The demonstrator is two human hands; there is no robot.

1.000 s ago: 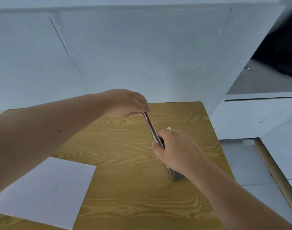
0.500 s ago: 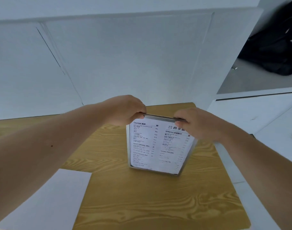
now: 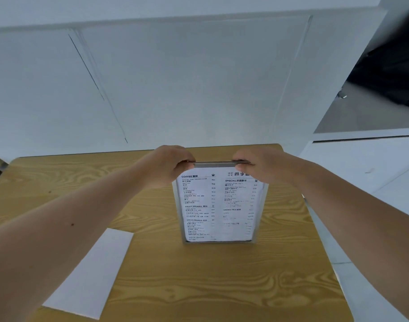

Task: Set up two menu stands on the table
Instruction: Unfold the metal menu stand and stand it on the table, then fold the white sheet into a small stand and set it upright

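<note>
A clear acrylic menu stand [image 3: 218,210] stands upright on the wooden table [image 3: 198,287], right of centre, its printed drinks menu facing me. My left hand [image 3: 168,166] pinches the top left corner of the stand. My right hand [image 3: 259,167] pinches the top right corner. Both thumbs are on my side of the panel, the fingers behind it. The base of the stand rests on the tabletop. Only this one stand is in view.
A blank white sheet [image 3: 92,275] lies flat on the table at the front left. White panels [image 3: 175,89] rise just behind the table's far edge. To the right the table ends beside a white floor [image 3: 373,173]; a dark bag [image 3: 394,75] sits far right.
The stand has turned from edge-on to facing me squarely. My right hand moved from its lower side up to the top right corner. The view has shifted, with the stand now more square and upright.
</note>
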